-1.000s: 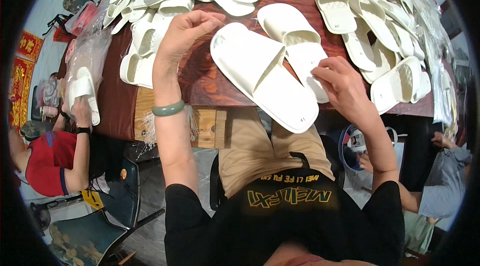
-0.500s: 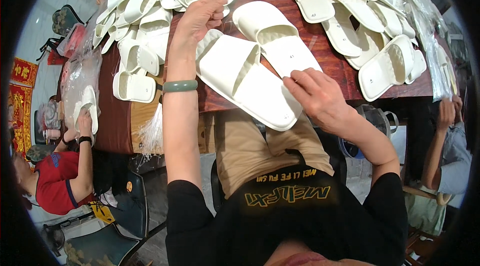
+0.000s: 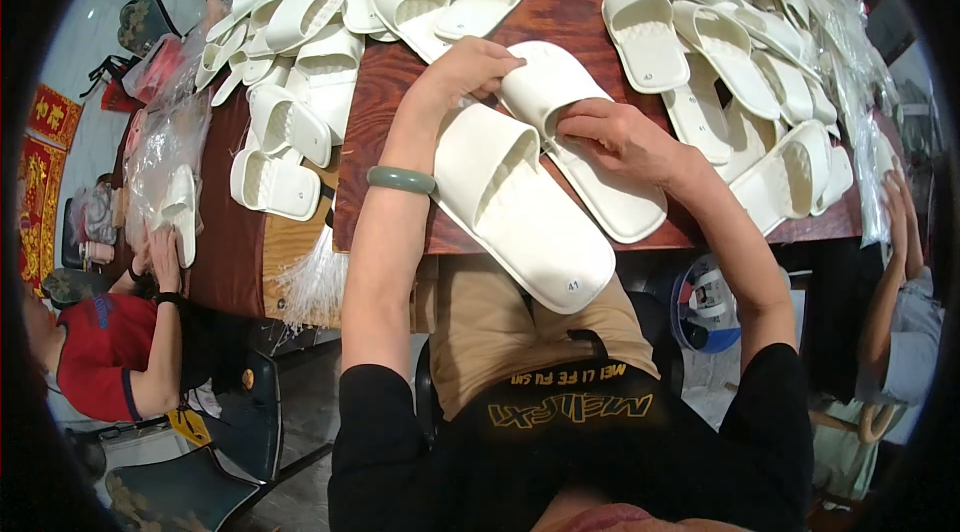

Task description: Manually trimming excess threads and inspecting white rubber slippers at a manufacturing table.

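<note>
Two white slide slippers lie side by side in front of me: a left slipper [image 3: 520, 232] reaching over the table edge and a right slipper [image 3: 610, 207] beside it. My left hand [image 3: 470, 70], above a green bangle, is closed at the toe end of the right slipper. Whatever its fingertips pinch is too small or hidden to make out. My right hand [image 3: 625, 140] is over the right slipper, its fingers pressed together at the strap's opening. The strap edge and the fingers hide what that pinch holds.
Piles of white slippers flank the reddish wooden table [image 3: 385, 122]: a left pile [image 3: 300, 27] and a right pile [image 3: 715, 42]. A bundle of white threads [image 3: 318, 277] hangs at the left. A co-worker in red [image 3: 115, 352] handles a slipper. A blue-rimmed bucket [image 3: 705, 302] stands below.
My left hand has come back from the left pile to the toes of the pair. My right hand has moved from the right slipper's heel up to its strap. The view has shifted slightly.
</note>
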`<state>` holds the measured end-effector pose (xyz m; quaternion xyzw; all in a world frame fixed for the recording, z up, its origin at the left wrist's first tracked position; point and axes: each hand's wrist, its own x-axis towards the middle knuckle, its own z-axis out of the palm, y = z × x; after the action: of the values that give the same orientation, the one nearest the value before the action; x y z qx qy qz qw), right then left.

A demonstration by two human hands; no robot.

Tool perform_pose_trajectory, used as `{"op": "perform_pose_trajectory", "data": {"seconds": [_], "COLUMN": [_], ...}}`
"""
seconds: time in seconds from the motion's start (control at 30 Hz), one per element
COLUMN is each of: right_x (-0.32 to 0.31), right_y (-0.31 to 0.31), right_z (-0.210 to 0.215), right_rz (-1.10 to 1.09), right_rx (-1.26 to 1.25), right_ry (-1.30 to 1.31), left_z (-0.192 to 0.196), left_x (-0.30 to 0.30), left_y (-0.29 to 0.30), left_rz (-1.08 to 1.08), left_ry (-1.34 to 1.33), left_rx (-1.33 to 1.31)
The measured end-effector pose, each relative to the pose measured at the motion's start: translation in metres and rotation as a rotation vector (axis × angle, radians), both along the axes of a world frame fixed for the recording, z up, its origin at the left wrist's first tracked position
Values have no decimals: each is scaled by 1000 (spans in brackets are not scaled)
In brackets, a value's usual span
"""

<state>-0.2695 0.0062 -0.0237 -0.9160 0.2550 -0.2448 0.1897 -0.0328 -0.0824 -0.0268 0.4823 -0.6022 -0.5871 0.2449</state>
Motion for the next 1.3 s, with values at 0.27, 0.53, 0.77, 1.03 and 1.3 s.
{"op": "perform_pose_trajectory", "data": {"seconds": [0.27,0.53,0.77,1.03,1.3], "right_x": [5,11,55,83,73], "right_y": [-13,4,-31,-78,-78], "right_z": [-14,5,22,2,-2], "right_rz": [-99,-130,-385,-299,-375], "right_rx": [51,-275,-175,647,314], "right_ry": [53,-31,-538,-687,-593], "left_z": [2,-19,-5,-2,4], "left_x": [-6,3,2,8,8], "left_y": [2,-4,3,14,13], "left_rz": [-79,214,220,238,230], "left_ry": [70,233,355,401,487], "left_rx": [27,-349,-532,-490,-401]}}
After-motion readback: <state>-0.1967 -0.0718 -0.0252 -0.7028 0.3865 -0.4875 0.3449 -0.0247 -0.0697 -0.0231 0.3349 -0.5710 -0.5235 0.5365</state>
